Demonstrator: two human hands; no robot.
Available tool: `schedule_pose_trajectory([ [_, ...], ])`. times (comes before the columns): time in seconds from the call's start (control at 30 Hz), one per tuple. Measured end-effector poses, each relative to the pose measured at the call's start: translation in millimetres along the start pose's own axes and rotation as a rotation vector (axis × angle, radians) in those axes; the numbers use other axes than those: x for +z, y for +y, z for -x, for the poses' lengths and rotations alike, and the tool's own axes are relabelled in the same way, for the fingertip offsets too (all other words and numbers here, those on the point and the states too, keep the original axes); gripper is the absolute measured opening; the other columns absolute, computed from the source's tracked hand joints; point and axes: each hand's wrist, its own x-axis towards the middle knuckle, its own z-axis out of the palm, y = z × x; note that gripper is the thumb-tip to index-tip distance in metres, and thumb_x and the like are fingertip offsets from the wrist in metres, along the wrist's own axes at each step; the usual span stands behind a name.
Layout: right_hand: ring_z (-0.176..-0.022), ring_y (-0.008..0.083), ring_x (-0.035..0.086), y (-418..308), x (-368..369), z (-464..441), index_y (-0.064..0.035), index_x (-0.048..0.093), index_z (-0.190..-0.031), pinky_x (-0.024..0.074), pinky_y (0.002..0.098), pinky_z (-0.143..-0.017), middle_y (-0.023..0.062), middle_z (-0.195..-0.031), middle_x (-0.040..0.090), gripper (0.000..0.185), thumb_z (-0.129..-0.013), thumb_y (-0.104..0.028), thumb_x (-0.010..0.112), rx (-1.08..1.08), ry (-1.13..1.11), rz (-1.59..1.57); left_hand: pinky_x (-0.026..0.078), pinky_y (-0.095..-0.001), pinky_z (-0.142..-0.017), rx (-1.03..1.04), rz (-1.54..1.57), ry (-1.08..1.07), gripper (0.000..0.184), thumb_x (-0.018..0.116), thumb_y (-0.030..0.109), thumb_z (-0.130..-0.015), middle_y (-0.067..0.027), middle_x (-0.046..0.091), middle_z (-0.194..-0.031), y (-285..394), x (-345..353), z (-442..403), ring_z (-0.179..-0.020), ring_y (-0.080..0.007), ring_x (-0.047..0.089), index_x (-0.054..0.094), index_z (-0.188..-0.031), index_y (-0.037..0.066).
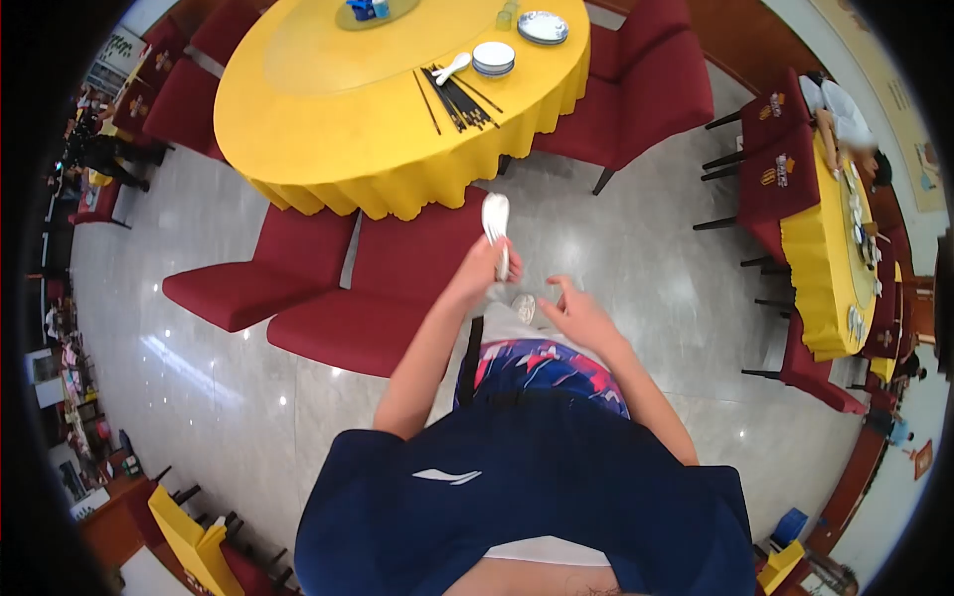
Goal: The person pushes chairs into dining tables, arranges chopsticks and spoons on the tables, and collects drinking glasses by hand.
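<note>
My left hand (480, 266) is closed around a small bundle of white soup spoons (495, 212), their bowls pointing away from me. It is held out in front of my body, short of the round table. My right hand (579, 316) hovers lower and to the right, holding nothing, its fingers apart and partly bent. On the yellow tablecloth (328, 139) ahead lie loose black chopsticks (459, 103). More white spoons (453, 67) rest at their upper ends. Beside them stand a stack of small bowls (494, 58) and a stack of plates (543, 27).
Red chairs (353, 318) stand between me and the table on the left, with another red chair (636, 89) at its right. Green glasses (506, 17) stand near the plates. Farther right, a person (845, 124) is at another yellow-covered table (810, 268). Grey floor tiles (636, 228) surround me.
</note>
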Motion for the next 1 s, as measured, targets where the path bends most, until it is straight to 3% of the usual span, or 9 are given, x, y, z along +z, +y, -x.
schedule_pose_trajectory([
  [0.07,-0.070,0.0356,0.066,10.3,-33.1,-25.1,-0.0045,0.050,-0.124,0.0492,0.0460,-0.065,0.0163,-0.071,0.065,0.048,-0.091,-0.037,0.060,0.060,0.018,0.154,0.047,-0.0290,-0.057,-0.009,0.060,0.069,0.024,0.039,0.032,-0.105,-0.0044,0.055,-0.078,23.3,-23.7,-39.8,-0.066,-0.0141,0.054,0.047,-0.104,0.009],
  [0.13,-0.071,0.0361,0.066,33.2,-52.0,-49.2,-0.0044,0.050,-0.124,0.0496,0.0454,-0.066,0.0170,-0.072,0.066,0.047,-0.091,-0.037,0.060,0.039,0.011,0.138,0.040,-0.0246,-0.052,-0.130,0.315,0.056,0.025,0.039,0.033,-0.105,-0.0020,0.050,-0.074,52.3,-48.3,-78.6,-0.062,-0.0112,0.046,0.047,-0.101,0.010],
  [0.3,-0.075,0.0370,0.066,92.7,-76.3,-99.4,-0.0034,0.053,-0.121,0.0500,0.0435,-0.069,0.0185,-0.072,0.066,0.044,-0.092,-0.035,0.059,0.108,-0.033,0.087,0.036,-0.0223,-0.051,-0.150,0.384,0.062,0.023,0.038,0.032,-0.105,-0.0020,0.050,-0.076,100.7,-102.1,-179.9,-0.061,-0.0106,0.044,0.047,-0.102,0.011],
  [0.4,-0.071,0.0348,0.067,136.5,-89.7,-127.1,-0.0029,0.056,-0.119,0.0501,0.0433,-0.068,0.0184,-0.072,0.066,0.041,-0.092,-0.033,0.059,0.250,-0.060,0.035,0.034,-0.0212,-0.048,-0.171,0.330,0.095,0.024,0.040,0.033,-0.105,-0.0012,0.051,-0.076,123.3,-135.9,-259.5,-0.061,-0.0103,0.044,0.048,-0.103,0.011],
  [0.6,-0.058,0.0202,0.066,223.2,-111.1,-128.9,-0.0059,0.058,-0.117,0.0495,0.0341,-0.053,0.0134,-0.072,0.068,0.037,-0.094,-0.034,0.057,0.670,0.084,-0.234,0.029,-0.0198,-0.042,-0.265,0.117,0.118,0.025,0.045,0.034,-0.103,-0.0002,0.053,-0.075,173.8,-194.9,-379.7,-0.059,-0.0071,0.046,0.046,-0.106,0.009],
  [0.67,-0.057,0.0169,0.064,231.1,-116.9,-125.3,-0.0075,0.058,-0.116,0.0466,0.0283,-0.049,0.0118,-0.075,0.068,0.035,-0.094,-0.034,0.057,0.919,0.073,-0.465,0.028,-0.0190,-0.041,-0.289,0.099,0.132,0.025,0.045,0.034,-0.103,0.0004,0.053,-0.073,189.2,-210.0,-410.3,-0.057,-0.0060,0.045,0.047,-0.104,0.009],
  [0.77,-0.058,0.0163,0.063,220.3,-129.9,-122.8,-0.0081,0.058,-0.117,0.0459,0.0279,-0.049,0.0120,-0.080,0.068,0.034,-0.094,-0.032,0.057,1.065,0.092,-0.483,0.025,-0.0176,-0.039,-0.356,0.045,0.103,0.022,0.044,0.033,-0.103,0.0041,0.049,-0.069,206.6,-226.9,-439.1,-0.052,-0.0037,0.040,0.047,-0.100,0.012],
  [0.93,-0.060,0.0150,0.061,194.0,-125.7,-144.1,-0.0068,0.062,-0.113,0.0457,0.0291,-0.051,0.0084,-0.078,0.065,0.031,-0.094,-0.031,0.057,1.091,0.209,-0.571,0.020,-0.0196,-0.037,-0.341,-0.202,0.167,0.027,0.061,0.037,-0.094,0.0071,0.041,-0.059,238.4,-224.2,-463.0,-0.043,-0.0016,0.032,0.048,-0.097,0.013],
  [1.0,-0.062,0.0174,0.062,188.2,-118.6,-152.9,-0.0055,0.066,-0.108,0.0474,0.0303,-0.057,0.0079,-0.075,0.064,0.030,-0.094,-0.031,0.058,0.784,0.272,-0.311,0.021,-0.0205,-0.036,-0.343,-0.236,0.175,0.027,0.062,0.034,-0.093,0.0056,0.043,-0.060,239.3,-231.6,-476.1,-0.042,-0.0025,0.032,0.049,-0.093,0.010],
])
